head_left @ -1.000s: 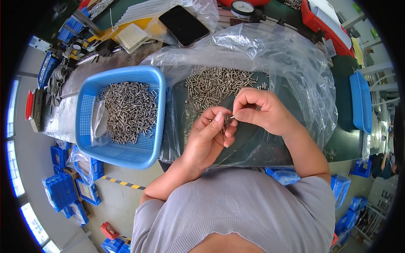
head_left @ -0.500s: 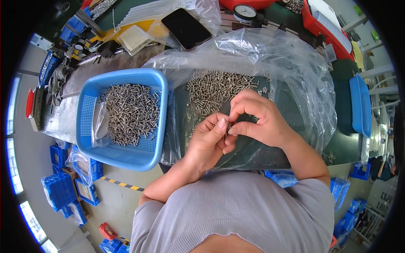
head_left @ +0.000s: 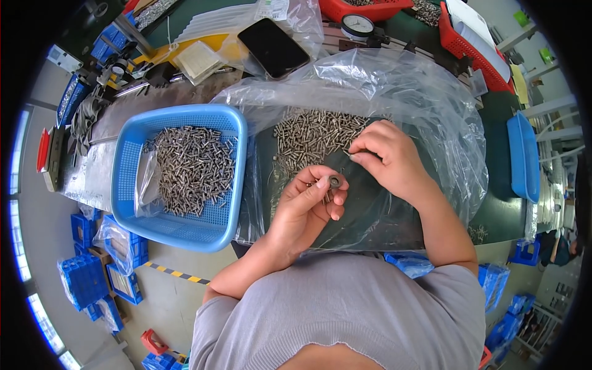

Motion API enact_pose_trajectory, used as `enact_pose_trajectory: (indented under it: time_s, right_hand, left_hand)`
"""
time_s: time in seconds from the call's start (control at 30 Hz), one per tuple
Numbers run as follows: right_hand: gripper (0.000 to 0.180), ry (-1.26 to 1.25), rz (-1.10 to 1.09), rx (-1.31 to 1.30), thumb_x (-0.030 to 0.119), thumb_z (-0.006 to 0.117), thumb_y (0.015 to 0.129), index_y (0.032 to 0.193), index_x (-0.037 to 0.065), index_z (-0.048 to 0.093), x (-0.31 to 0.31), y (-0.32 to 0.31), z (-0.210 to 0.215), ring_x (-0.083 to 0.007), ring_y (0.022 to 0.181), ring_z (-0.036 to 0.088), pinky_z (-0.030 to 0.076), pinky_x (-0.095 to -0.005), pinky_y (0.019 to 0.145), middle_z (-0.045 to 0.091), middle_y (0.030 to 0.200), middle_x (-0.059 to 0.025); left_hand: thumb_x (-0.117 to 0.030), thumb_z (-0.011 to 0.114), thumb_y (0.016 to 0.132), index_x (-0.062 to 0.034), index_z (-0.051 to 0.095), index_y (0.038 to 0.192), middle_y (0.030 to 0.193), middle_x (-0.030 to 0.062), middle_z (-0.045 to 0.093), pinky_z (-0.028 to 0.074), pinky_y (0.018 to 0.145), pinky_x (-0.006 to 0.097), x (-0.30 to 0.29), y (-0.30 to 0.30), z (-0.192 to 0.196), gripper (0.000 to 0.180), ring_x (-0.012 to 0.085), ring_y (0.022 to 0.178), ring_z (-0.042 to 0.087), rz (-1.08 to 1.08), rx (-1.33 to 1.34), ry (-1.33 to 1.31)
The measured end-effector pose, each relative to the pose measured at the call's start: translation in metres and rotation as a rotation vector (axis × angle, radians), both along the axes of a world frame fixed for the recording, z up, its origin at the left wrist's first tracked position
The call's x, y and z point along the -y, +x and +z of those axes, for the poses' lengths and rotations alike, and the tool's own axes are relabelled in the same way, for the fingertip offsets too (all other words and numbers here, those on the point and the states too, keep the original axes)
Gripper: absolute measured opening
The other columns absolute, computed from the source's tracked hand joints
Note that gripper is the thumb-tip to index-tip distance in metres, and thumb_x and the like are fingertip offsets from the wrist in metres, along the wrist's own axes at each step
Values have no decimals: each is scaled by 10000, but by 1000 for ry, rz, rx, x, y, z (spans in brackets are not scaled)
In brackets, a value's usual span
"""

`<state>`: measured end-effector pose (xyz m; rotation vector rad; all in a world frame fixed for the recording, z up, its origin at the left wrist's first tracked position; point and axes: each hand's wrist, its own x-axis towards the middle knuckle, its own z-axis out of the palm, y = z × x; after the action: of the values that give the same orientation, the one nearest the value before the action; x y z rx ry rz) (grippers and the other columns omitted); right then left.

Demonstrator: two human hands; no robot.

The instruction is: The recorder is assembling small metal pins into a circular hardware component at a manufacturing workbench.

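My left hand [head_left: 306,206] pinches a small dark metal ring [head_left: 335,181] between thumb and fingers, held over the clear plastic sheet [head_left: 425,111]. My right hand [head_left: 390,159] is just beyond it, fingertips closed on a small metal pin [head_left: 347,152] at the edge of a loose pile of metal pins [head_left: 311,137] lying on the sheet. The two hands are a short distance apart. A blue plastic basket [head_left: 129,157] to the left holds many more of the same pins [head_left: 191,168] and a small clear bag.
A black phone [head_left: 273,47] and a dial gauge [head_left: 357,26] lie at the far edge of the bench. Red trays [head_left: 468,43] stand at the back right, a blue tray [head_left: 523,157] at the right. Blue bins sit on the floor at lower left.
The hands were together in front of me, fingertips touching; now they have parted. The right hand has reached out to the pin pile and the left stays back holding the ring.
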<state>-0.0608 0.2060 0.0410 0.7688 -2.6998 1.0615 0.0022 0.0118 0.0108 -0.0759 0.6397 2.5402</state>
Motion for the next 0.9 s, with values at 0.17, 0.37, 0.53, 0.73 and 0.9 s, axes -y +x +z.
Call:
enact_pose_trajectory:
  time_s: [0.17, 0.37, 0.53, 0.73, 0.9]
  right_hand:
    - [143, 204, 54, -167, 102, 720, 675, 781, 97, 623, 4, -1, -5, -241, 806, 551, 465, -362, 710, 552, 791, -38]
    - [130, 157, 93, -194, 83, 712, 706, 795, 73, 619, 7, -2, -4, -218, 768, 555, 468, -326, 686, 539, 775, -40]
    - [80, -336, 155, 404, 73, 663, 823, 817, 29, 597, 7, 10, 12, -130, 730, 532, 437, -256, 658, 536, 794, -27]
    - [95, -467, 219, 556, 74, 640, 860, 816, 13, 583, 13, 17, 13, -108, 739, 519, 421, -244, 658, 542, 812, -24]
    - [101, -415, 215, 536, 78, 666, 835, 817, 21, 584, 14, 19, 16, -113, 748, 530, 431, -250, 676, 543, 835, -26]
  left_hand:
    - [-168, 520, 947, -44, 543, 1032, 987, 113, 579, 436, 635, 267, 1, 0, 0, 152, 145, 796, 530, -9, 10, 18]
    - [-164, 522, 948, -45, 545, 1034, 978, 108, 587, 451, 647, 275, 1, -1, 2, 149, 140, 791, 544, -8, 15, 28]
    - [-181, 515, 956, -49, 545, 1042, 958, 100, 586, 449, 634, 271, 1, 0, 0, 161, 132, 777, 541, 0, 16, 21]
    - [-175, 503, 967, -50, 544, 1050, 913, 81, 584, 443, 608, 257, -1, 1, 3, 157, 117, 735, 536, -1, 48, -36]
    - [-204, 550, 942, -76, 553, 1044, 893, 46, 577, 413, 589, 249, -1, 2, 2, 164, 130, 751, 524, -10, 42, -62]
